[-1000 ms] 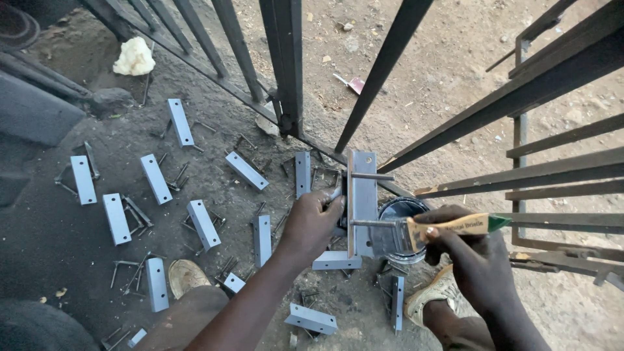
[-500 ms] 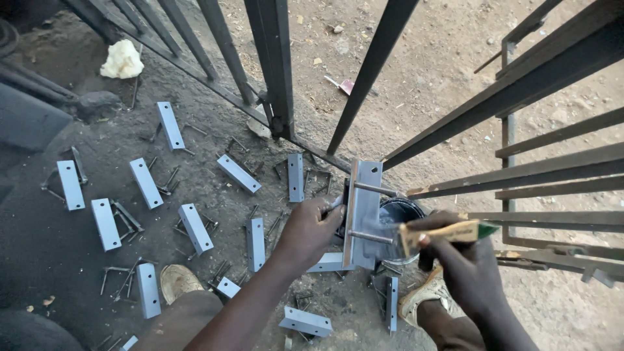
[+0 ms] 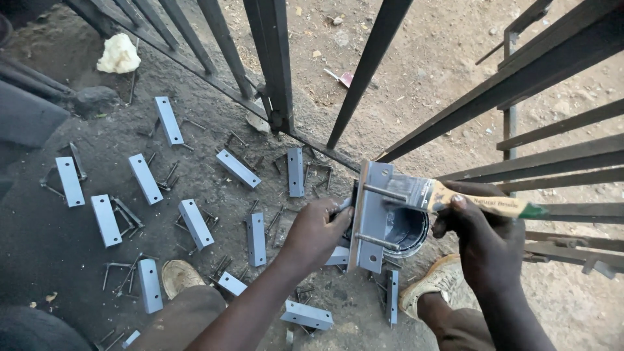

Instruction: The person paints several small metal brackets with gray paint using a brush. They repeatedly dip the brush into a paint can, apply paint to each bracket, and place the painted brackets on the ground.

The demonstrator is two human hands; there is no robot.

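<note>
**Left hand steadies bracket for brush**

Left hand (image 3: 316, 233) clamps the grey metal bracket (image 3: 369, 218) upright by its edge, just beside itself. Right hand (image 3: 479, 235) grips a paintbrush (image 3: 448, 197), bristles touching the bracket. Likely stiff, wet-slick: hold the unpainted edges.

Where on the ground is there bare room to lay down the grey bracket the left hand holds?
Free: the dark ground at lower left, between the leftmost flat grey metal bracket and the picture's bottom edge. Crowded: the middle, where painted brackets and bent rods lie close, and around the black paint tin by the left hand and the tan shoe.
</note>
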